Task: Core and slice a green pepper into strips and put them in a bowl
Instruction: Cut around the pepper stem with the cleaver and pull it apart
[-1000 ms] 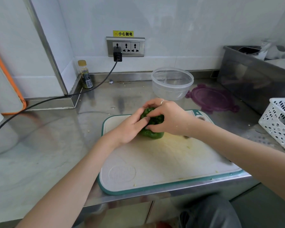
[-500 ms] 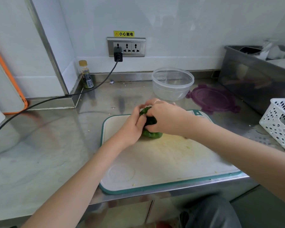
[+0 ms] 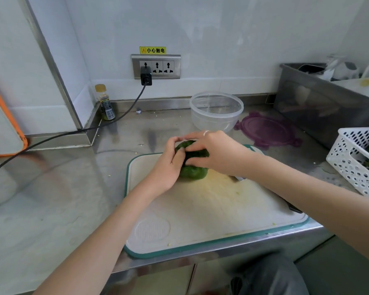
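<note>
Both of my hands are on the pepper (image 3: pixel 193 172), which sits on the cutting board (image 3: pixel 211 209) near its far edge, toward the far left corner. Left hand (image 3: pixel 168 167) wraps the pepper's left side, fingers curled against it and thumb arched over the top; I read this as bracing so it won't roll. Right hand (image 3: pixel 213 153) comes over the top from the right, fingers curled and pressing into the crown, a ring on one finger. My guess is I'm digging at the stem end to work the core loose by hand, which would explain the two-sided grip; the stem itself is hidden under the fingers. Pepper looks whole, no strips on the board, so coring is the step in hand and slicing hasn't begun. A bit of metal shows under my right forearm on the board's right side, possibly a knife (image 3: pixel 240 178); too covered to be sure. The clear bowl (image 3: pixel 216 109) waits empty just past the board's far edge, close for loading later, with its purple lid (image 3: pixel 267 130) lying flat to its right on the counter (image 3: pixel 51 199).
</note>
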Demonstrator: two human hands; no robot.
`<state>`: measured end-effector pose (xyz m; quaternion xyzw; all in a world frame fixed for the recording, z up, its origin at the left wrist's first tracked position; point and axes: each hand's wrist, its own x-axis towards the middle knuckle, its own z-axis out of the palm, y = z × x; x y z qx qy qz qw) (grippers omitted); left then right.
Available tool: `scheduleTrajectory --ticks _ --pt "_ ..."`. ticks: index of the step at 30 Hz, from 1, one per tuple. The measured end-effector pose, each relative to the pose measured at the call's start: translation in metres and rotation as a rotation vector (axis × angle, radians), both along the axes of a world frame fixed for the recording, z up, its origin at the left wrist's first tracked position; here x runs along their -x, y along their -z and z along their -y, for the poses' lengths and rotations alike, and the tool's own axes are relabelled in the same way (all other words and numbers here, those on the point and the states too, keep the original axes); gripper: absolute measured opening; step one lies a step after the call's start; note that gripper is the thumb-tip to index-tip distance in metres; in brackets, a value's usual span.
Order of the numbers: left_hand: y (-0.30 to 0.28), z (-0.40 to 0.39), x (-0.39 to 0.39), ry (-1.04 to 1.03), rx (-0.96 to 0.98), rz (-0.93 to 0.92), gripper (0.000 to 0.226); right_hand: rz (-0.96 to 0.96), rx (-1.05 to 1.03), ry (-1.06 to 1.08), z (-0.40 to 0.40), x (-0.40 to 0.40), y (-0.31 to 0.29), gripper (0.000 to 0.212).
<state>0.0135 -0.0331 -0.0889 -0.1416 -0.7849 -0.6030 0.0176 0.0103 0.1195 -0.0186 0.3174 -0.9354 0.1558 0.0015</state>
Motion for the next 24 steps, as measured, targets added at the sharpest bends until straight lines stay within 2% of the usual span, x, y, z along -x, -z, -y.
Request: scheduleTrajectory --ticks 3,5,6,8,10,11,13,15,17,19,22,24 --pt "0.0 0.001 -0.002 0.026 0.074 -0.125 0.033 0.011 0.225 0.194 -0.033 -0.012 -0.001 0.025" --pt "0.0 0.0 -0.004 0.038 0.169 -0.262 0.034 -0.019 0.308 0.424 -0.064 -0.02 0.007 0.039" --pt "-0.001 -0.001 -0.005 0.047 0.177 -0.294 0.033 -0.008 0.275 0.555 -0.079 -0.024 0.015 0.052" --pt "-0.004 0.0 -0.005 0.1 0.144 -0.257 0.029 0.137 0.103 0.759 -0.097 -0.034 0.031 0.082" --pt "-0.007 0.004 -0.006 0.209 0.117 -0.121 0.036 0.263 0.032 0.817 -0.099 -0.042 0.045 0.1" --pt "-0.008 0.008 -0.007 0.253 0.129 -0.068 0.049 0.261 0.041 0.818 -0.098 -0.043 0.05 0.103" --pt "-0.009 0.012 -0.009 0.269 0.204 -0.056 0.078 0.191 0.067 0.827 -0.094 -0.041 0.052 0.102" --pt "-0.006 0.011 -0.008 0.203 0.199 -0.096 0.092 0.131 0.048 0.82 -0.092 -0.037 0.05 0.094" --pt "-0.003 0.01 -0.006 0.135 0.154 -0.081 0.095 0.133 0.071 0.781 -0.088 -0.035 0.048 0.089" --pt "-0.001 0.01 -0.003 0.111 0.19 -0.073 0.094 0.184 0.139 0.763 -0.083 -0.035 0.044 0.082" --pt "-0.001 0.016 -0.001 0.112 0.242 -0.105 0.089 0.239 0.139 0.727 -0.079 -0.034 0.034 0.056" --pt "0.0 0.02 0.0 0.111 0.226 -0.123 0.084 0.36 0.297 0.727 -0.081 -0.033 0.024 0.041"
